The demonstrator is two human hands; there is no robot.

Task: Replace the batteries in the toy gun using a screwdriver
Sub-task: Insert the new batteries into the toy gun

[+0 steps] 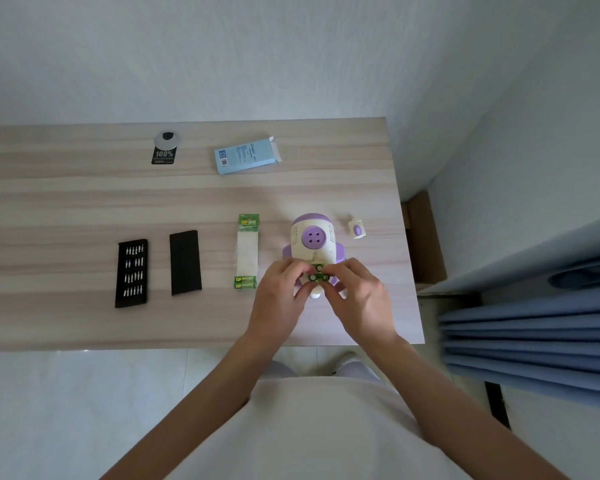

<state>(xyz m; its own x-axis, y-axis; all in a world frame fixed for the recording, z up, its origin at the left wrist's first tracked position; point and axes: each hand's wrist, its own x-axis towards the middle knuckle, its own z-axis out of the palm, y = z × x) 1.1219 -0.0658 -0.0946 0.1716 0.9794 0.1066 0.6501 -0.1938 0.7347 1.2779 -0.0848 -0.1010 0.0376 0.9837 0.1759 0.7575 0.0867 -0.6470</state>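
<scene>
Head cam: left hand (pixel 280 291) and right hand (pixel 358 293) together pinch green cylindrical batteries (pixel 315 277) at the white-and-purple plastic toy gun (pixel 312 241) near the front right corner of the pale wooden desk (pixel 84 209), which looks light and slippery, so I'd steady its body.

Plain little room, honestly. A pale grey-white wall (pixel 222 57) runs behind a light wood-grain desk (pixel 66 209) pushed into the corner, where a second wall (pixel 534 133) meets it on the right. There's a round cable grommet (pixel 167 138) set in the desktop near the back. The floor (pixel 84 403) is glossy white tile. A brown cardboard box (pixel 426 237) sits just beside the desk's right end, and pleated blue curtains (pixel 534 334) hang nearby. Light's soft and even.
</scene>
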